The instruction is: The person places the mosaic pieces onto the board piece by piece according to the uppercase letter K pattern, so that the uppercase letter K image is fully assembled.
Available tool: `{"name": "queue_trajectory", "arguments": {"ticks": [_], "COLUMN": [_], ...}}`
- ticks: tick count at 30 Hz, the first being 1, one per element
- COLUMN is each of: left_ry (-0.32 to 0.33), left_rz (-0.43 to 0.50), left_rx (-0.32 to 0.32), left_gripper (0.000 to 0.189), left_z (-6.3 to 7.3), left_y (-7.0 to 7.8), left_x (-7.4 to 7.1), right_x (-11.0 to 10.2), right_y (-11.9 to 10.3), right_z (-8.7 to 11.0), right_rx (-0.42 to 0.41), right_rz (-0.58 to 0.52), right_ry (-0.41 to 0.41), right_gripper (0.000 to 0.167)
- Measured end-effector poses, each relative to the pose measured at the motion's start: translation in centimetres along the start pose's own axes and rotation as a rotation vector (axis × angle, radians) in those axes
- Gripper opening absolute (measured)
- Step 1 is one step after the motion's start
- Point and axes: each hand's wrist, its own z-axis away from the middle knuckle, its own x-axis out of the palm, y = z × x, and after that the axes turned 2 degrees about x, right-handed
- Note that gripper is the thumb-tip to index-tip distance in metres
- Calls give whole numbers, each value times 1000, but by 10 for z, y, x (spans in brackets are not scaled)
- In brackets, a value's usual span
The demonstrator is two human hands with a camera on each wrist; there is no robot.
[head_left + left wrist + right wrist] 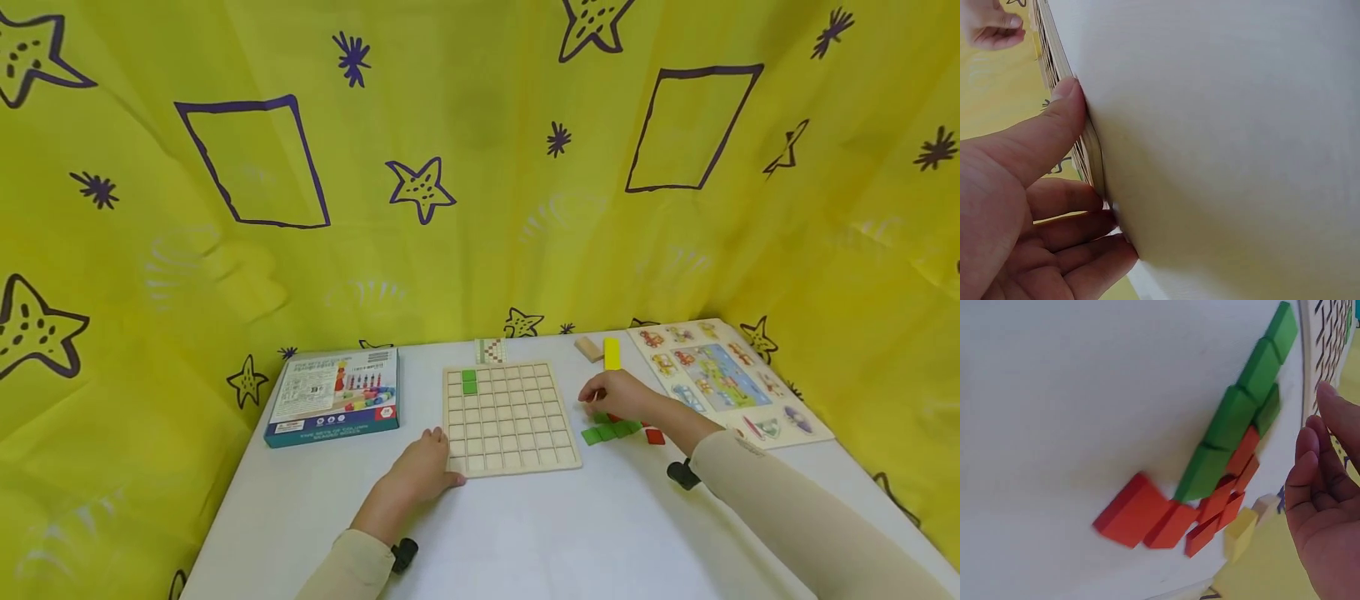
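Observation:
A wooden grid board (510, 421) lies mid-table, with two green tiles (469, 382) in its squares near the far left corner. My left hand (420, 467) holds the near left corner, the thumb along the front edge and the fingers at the left side. In the left wrist view, the thumb (1067, 106) presses the board's rim. To the board's right, my right hand (618, 395) hovers over a row of green tiles (1230, 415) and several red tiles (1132, 512). Its fingers are bent near the thumb, and no tile shows between them.
Beyond the loose tiles lie a yellow block (612, 354) and a plain wooden block (588, 349). A small pattern card (491, 351) sits behind the board. A game box (333, 396) is at left and a picture puzzle board (780, 417) at right. Yellow cloth (480, 250) surrounds the table.

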Motion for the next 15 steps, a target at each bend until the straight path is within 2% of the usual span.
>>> {"name": "queue_trajectory", "arguments": {"ticks": [3,7,15], "left_ry": [-3,0,18], "left_rz": [4,0,-3], "left_rx": [-1,-6,3], "left_gripper": [82,82,83], "left_z": [1,2,0], "left_y": [-1,-2,-2], "left_x": [3,4,4], "right_x": [1,2,-2], "right_y": [9,18,19], "right_z": [6,11,9], "right_rx": [26,13,21], "right_rz": [25,52,66], "right_ry": [-18,-39,-37], "right_gripper": [17,19,17]}}
